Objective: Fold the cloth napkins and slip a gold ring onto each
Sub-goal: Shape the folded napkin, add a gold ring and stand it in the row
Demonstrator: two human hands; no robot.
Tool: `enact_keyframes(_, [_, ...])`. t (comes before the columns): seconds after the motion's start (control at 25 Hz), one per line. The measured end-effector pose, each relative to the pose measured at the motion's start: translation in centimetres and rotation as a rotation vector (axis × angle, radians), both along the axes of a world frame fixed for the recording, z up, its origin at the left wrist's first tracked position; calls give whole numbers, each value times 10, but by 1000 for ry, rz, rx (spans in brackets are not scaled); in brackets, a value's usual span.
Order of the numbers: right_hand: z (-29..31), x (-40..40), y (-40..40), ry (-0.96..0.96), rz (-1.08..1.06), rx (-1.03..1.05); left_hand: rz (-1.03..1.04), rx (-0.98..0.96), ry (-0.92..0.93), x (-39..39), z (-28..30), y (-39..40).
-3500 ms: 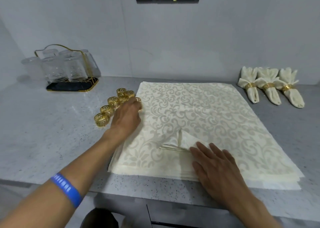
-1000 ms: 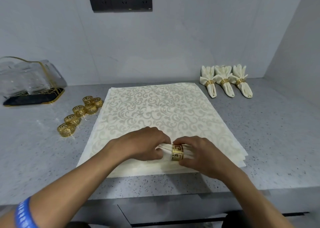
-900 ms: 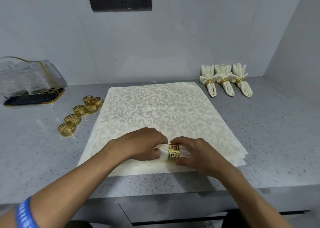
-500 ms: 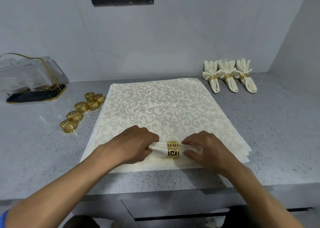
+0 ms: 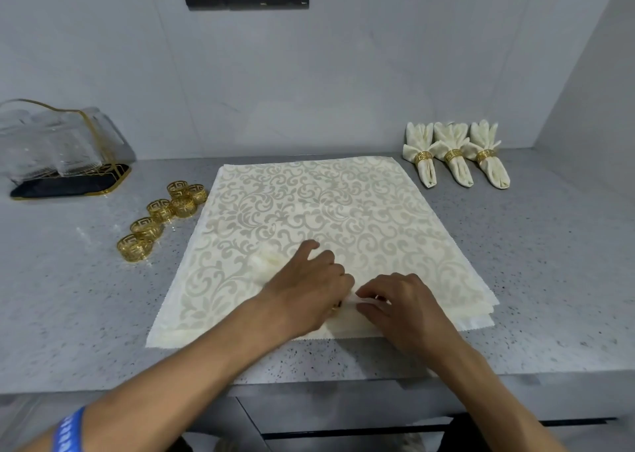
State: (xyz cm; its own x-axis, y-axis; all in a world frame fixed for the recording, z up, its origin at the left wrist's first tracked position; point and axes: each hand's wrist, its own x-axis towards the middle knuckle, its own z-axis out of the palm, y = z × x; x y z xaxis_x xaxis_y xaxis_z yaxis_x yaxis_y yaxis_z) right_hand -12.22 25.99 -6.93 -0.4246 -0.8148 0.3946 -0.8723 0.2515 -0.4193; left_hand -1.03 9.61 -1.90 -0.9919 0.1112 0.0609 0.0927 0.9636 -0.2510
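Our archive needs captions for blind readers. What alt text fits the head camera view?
Two hands, left hand and right hand, grip a rolled cream napkin on a stack of patterned napkins covering a grey counter. Six loose gold rings lie left; three finished ringed napkins lie far right.

Open counter to the right and front-left; clutter along the left and back-right.

The stack of flat napkins (image 5: 309,211) covers the middle of the counter (image 5: 549,280) from near the back wall to the front edge, and both hands work at its front part. Left of the stack, a loose line of gold rings (image 5: 161,216) blocks the strip beside it. A glass rack (image 5: 65,149) fills the back-left corner. Three ringed napkins (image 5: 455,156) lie at the back-right, near the wall. Bare counter runs along the right edge and at the front-left corner.
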Motion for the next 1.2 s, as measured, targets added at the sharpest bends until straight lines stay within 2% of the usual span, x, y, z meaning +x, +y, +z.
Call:
enact_keyframes(0.12, [2,15,4,-146,-118,-34,-85,-82,69,3,1,-16])
enact_keyframes(0.24, [-7,43,-3,-130,-181,-56,-149,-146,104,4,-10,-18])
enact_keyframes(0.28, [-9,52,-5,-111,-210,-57,-140,-115,106,8,-14,-19])
enact_keyframes(0.36, [-10,61,-4,-88,-259,-39,-105,84,134,23,-20,-24])
enact_keyframes(0.4, [-5,60,-4,-102,-271,-45,-54,242,172,33,-20,-25])
enact_keyframes(0.48, [8,47,-7,-184,-304,-101,146,587,337,48,-18,-22])
enact_keyframes(0.56, [17,27,-22,-289,-307,-119,374,700,518,49,-23,-23])
enact_keyframes(0.64, [21,9,-45,-395,-227,-28,474,791,474,41,-31,-32])
enact_keyframes(0.76, [22,-4,-70,-622,0,-60,395,987,314,24,-33,-40])
enact_keyframes(0.84, [23,-6,-75,-665,45,-113,351,1053,318,17,-30,-44])
enact_keyframes(1.0, [16,-8,-68,-559,-20,-214,347,1039,357,20,-26,-50])
enact_keyframes(1.12, [-1,-11,-49,-310,-97,-239,440,1021,404,30,-35,-52])
enact_keyframes(1.2, [-15,-10,-36,-78,-112,-190,471,973,395,37,-41,-48])
